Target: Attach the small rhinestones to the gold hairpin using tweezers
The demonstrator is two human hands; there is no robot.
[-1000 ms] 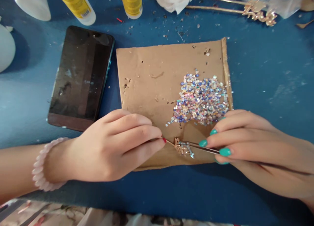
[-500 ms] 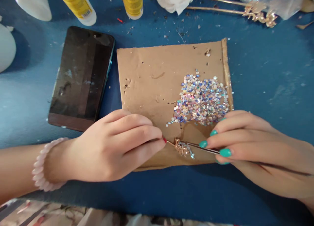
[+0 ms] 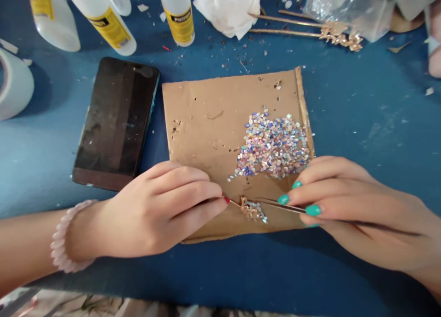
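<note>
My left hand [image 3: 172, 206] pinches the thin stem of a gold hairpin [image 3: 244, 207] between thumb and fingertips. The hairpin's ornamental head points right and carries pale blue, shiny chips at its far end. In my right hand [image 3: 344, 206] I hold slim metal tweezers [image 3: 285, 206], their tips just beside the upper edge of the ornament. The tips look slightly parted, and whether they carry a chip is too small to tell. Below both hands lies a brown cardboard piece [image 3: 196, 138], with a spread of small multicoloured chips [image 3: 275, 147] on its right half.
A dark phone [image 3: 113, 124] lies left of the cardboard. Behind stand yellow-labelled bottles [image 3: 177, 18], a crumpled white tissue [image 3: 229, 9], more gold hairpins [image 3: 339, 36] and a clear plastic bag [image 3: 351, 9]. At the left edge is a white tape roll [image 3: 15, 85].
The view has shifted, showing more of the table's far side. The tweezer tips have come slightly away from the ornament and parted. My left hand keeps its grip on the hairpin.
</note>
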